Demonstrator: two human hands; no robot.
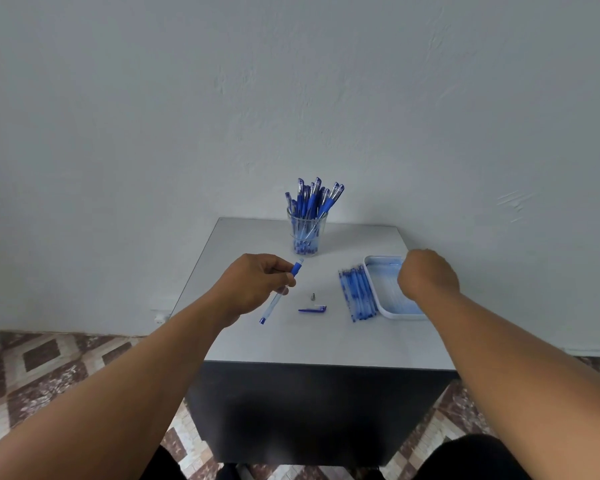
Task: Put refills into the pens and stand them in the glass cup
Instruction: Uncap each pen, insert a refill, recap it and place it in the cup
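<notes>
My left hand [257,278] grips a clear pen barrel [280,292] with a blue grip, held slanted above the left of the table. A small metal pen tip [313,297] and a blue cap [312,309] lie on the table in front of it. My right hand [426,273] reaches down into the white tray [373,271], fingers curled and hidden; what it holds cannot be seen. A row of pens [357,294] lies just left of the tray. The glass cup [306,233] at the back holds several blue pens.
The small grey table [326,344] stands against a pale wall, its front edge near my arms. Patterned tile floor shows on both sides below.
</notes>
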